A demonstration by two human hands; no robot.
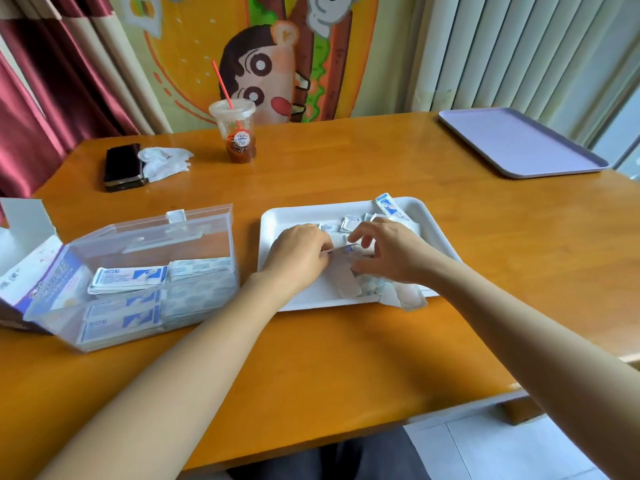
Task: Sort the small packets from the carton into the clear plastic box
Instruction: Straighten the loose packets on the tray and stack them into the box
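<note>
Pinched between my left hand (298, 258) and right hand (391, 254), one small packet (348, 277) sits over the white tray (273, 216), probably being squared. Left of that grip the clear plastic box (207, 230) waits open, carton (24, 268) beyond.

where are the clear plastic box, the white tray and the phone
clear plastic box (138, 233), head view, on its raised lid
white tray (311, 206), head view, on its far rim
phone (123, 166), head view, middle of its dark face
</note>
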